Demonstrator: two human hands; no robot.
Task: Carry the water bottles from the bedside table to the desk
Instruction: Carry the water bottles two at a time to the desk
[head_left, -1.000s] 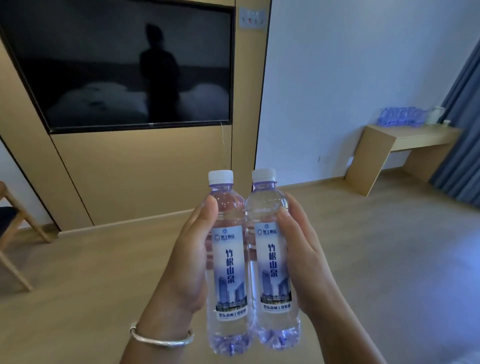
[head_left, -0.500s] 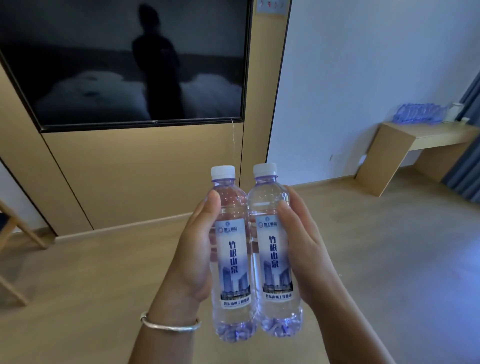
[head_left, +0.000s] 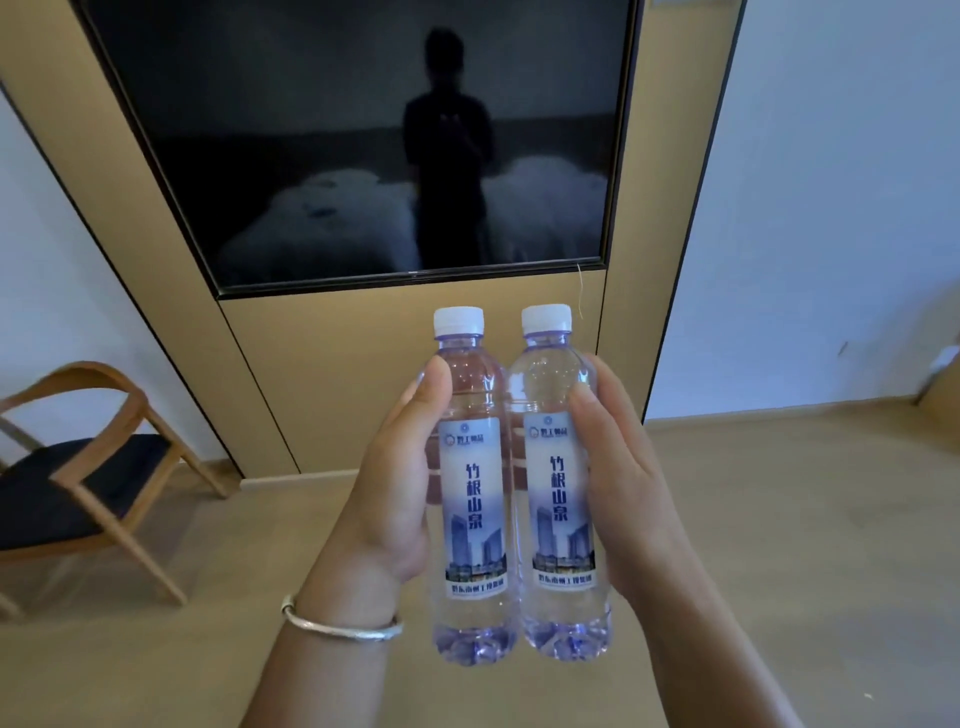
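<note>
- the view has swung left over the last second: the desk that stood at the far right is out of sight, and a wooden chair (head_left: 88, 467) now fills the lower left. judged from that, the carry is under way but not yet headed at the desk.
- the grip has not altered. the left hand (head_left: 389, 499) wraps the left bottle (head_left: 470, 499), thumb laid up its front; the right hand (head_left: 623, 488) curls round the right bottle (head_left: 563, 488) the same way.
- both bottles hang in mid-air at chest height before the dark wall television (head_left: 363, 140), sides touching, over bare floor.
- each stands upright, long axis vertical, white cap up, label facing the carrier.
- a silver bangle (head_left: 340, 626) rings the left wrist.
</note>
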